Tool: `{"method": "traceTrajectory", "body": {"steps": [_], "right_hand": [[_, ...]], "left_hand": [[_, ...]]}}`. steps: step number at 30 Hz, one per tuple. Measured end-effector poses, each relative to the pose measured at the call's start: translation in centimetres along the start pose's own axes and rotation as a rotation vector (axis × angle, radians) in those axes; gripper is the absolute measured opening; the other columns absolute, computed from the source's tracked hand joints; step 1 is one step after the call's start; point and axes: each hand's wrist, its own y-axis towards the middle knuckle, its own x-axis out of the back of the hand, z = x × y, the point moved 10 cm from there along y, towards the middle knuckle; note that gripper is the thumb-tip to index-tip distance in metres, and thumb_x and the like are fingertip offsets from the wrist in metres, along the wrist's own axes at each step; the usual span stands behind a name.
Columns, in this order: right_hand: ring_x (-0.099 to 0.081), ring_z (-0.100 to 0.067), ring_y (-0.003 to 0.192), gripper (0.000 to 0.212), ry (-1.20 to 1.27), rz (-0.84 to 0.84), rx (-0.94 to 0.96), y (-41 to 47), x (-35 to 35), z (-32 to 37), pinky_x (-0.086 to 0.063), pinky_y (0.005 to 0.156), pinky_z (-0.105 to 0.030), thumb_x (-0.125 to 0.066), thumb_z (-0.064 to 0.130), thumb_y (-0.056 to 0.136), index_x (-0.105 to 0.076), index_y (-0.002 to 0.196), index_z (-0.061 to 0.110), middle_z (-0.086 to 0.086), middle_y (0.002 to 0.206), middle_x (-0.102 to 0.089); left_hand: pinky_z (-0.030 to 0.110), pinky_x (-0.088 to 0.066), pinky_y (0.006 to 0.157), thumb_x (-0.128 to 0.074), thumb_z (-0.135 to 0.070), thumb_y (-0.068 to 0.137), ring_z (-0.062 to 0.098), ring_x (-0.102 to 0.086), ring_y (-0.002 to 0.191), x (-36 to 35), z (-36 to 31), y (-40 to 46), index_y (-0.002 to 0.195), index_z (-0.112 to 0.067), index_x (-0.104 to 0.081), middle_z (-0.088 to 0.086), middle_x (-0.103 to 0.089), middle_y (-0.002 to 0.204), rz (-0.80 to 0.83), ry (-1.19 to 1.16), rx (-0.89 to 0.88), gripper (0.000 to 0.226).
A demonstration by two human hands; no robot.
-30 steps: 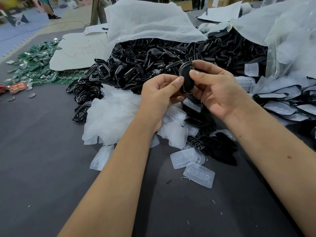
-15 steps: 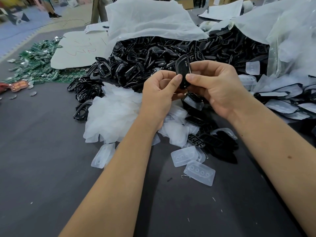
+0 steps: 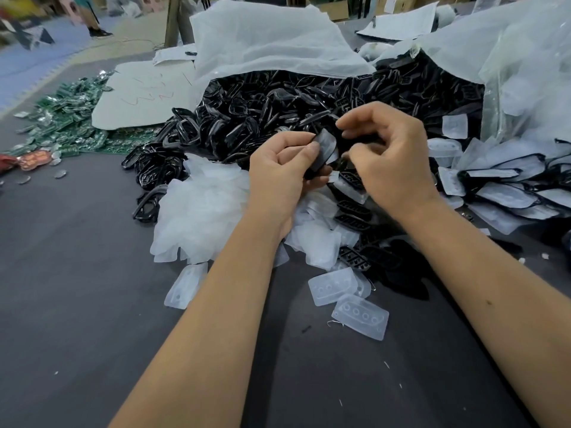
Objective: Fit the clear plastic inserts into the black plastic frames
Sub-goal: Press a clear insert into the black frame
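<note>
While my left hand (image 3: 282,168) grips a glossy black oval plastic frame (image 3: 321,152) upright, with a clear insert showing pale in its opening, I see it raised above the heap of milky clear plastic inserts (image 3: 200,211) on the dark table (image 3: 77,288). My right hand (image 3: 389,156) curls beside it, fingertips blurred; what they pinch I cannot tell.

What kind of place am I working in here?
Probably a small factory or assembly workshop: a bulk heap of black frames spilling from a bag, loose clear inserts, and green circuit boards piled on the table.
</note>
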Motion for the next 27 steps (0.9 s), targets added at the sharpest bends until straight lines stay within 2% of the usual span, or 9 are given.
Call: {"method": "traceTrajectory", "body": {"steps": [3, 5, 9, 12, 16, 18, 21, 24, 27], "right_hand": [[-0.070, -0.019, 0.073, 0.024, 0.275, 0.054, -0.290, -0.2, -1.1, -2.8, -0.057, 0.054, -0.035, -0.054, -0.001, 0.092, -0.073, 0.100, 0.010, -0.008, 0.090, -0.072], [-0.066, -0.019, 0.067, 0.014, 0.330, 0.085, -0.364, -0.5, -1.8, -3.6, -0.052, 0.048, -0.030, -0.059, 0.005, 0.098, -0.073, 0.097, 0.008, -0.012, 0.083, -0.070], [-0.063, -0.015, 0.057, 0.009, 0.267, 0.084, -0.326, -0.4, -1.8, -3.7, -0.049, 0.045, -0.028, -0.069, 0.009, 0.096, -0.076, 0.094, 0.004, -0.009, 0.072, -0.070], [-0.062, -0.013, 0.054, 0.008, 0.272, 0.051, -0.338, -0.4, -1.5, -3.9, -0.049, 0.045, -0.025, -0.069, 0.006, 0.096, -0.076, 0.093, 0.003, -0.006, 0.067, -0.069], [-0.064, -0.017, 0.058, 0.008, 0.301, 0.017, -0.356, -0.3, -1.1, -4.2, -0.052, 0.050, -0.025, -0.070, 0.007, 0.096, -0.076, 0.091, 0.009, -0.007, 0.067, -0.070], [-0.065, -0.018, 0.059, 0.006, 0.308, 0.021, -0.362, -0.4, -1.2, -4.2, -0.053, 0.051, -0.025, -0.072, 0.007, 0.095, -0.076, 0.091, 0.009, -0.009, 0.069, -0.070], [-0.063, -0.016, 0.057, 0.004, 0.317, 0.013, -0.360, -0.4, -1.1, -4.2, -0.053, 0.052, -0.024, -0.076, 0.007, 0.092, -0.075, 0.089, 0.008, -0.004, 0.066, -0.070], [-0.062, -0.013, 0.056, 0.007, 0.338, -0.001, -0.362, -0.3, -0.9, -4.3, -0.052, 0.053, -0.023, -0.079, 0.005, 0.090, -0.073, 0.087, 0.008, 0.001, 0.065, -0.069], [-0.061, -0.015, 0.059, 0.006, 0.355, 0.032, -0.395, -0.4, -1.3, -4.7, -0.052, 0.053, -0.024, -0.078, 0.005, 0.090, -0.073, 0.089, 0.008, -0.002, 0.069, -0.069]], "left_hand": [[0.029, -0.059, 0.059, -0.066, 0.001, 0.099, 0.020, -0.074, 0.068, -0.3, -0.5, -0.2, 0.096, -0.010, -0.071, 0.006, -0.076, 0.077, 0.001, 0.084, -0.066, 0.013], [0.035, -0.060, 0.068, -0.066, 0.003, 0.097, 0.024, -0.076, 0.077, -0.4, -0.6, -0.2, 0.094, -0.013, -0.073, 0.008, -0.077, 0.081, -0.004, 0.146, -0.098, 0.018], [0.034, -0.062, 0.075, -0.066, 0.004, 0.096, 0.031, -0.078, 0.093, -0.7, -0.6, -0.3, 0.099, -0.007, -0.075, 0.020, -0.077, 0.096, 0.024, 0.173, -0.113, 0.015], [0.029, -0.061, 0.070, -0.071, 0.002, 0.094, 0.026, -0.078, 0.085, -0.5, -0.6, -0.3, 0.106, -0.001, -0.072, 0.019, -0.077, 0.094, 0.007, 0.154, -0.116, 0.012], [0.028, -0.060, 0.064, -0.076, -0.001, 0.092, 0.025, -0.076, 0.069, 0.0, -0.5, -0.2, 0.095, -0.005, -0.071, 0.015, -0.078, 0.082, -0.048, 0.151, -0.112, 0.007], [0.026, -0.060, 0.063, -0.076, 0.000, 0.092, 0.026, -0.075, 0.067, 0.1, -0.5, -0.1, 0.092, -0.005, -0.071, 0.017, -0.077, 0.082, -0.061, 0.151, -0.119, 0.007], [0.024, -0.058, 0.061, -0.076, 0.001, 0.092, 0.026, -0.075, 0.066, 0.2, -0.6, -0.1, 0.092, -0.004, -0.073, 0.020, -0.077, 0.085, -0.073, 0.134, -0.122, 0.007], [0.023, -0.058, 0.061, -0.076, 0.003, 0.091, 0.024, -0.073, 0.063, 0.5, -0.5, -0.1, 0.088, -0.007, -0.074, 0.016, -0.076, 0.081, -0.082, 0.089, -0.106, 0.011], [0.023, -0.059, 0.062, -0.074, 0.006, 0.092, 0.022, -0.073, 0.065, 0.4, -0.3, -0.1, 0.088, -0.006, -0.074, 0.010, -0.076, 0.077, -0.067, 0.074, -0.104, 0.012]]}}
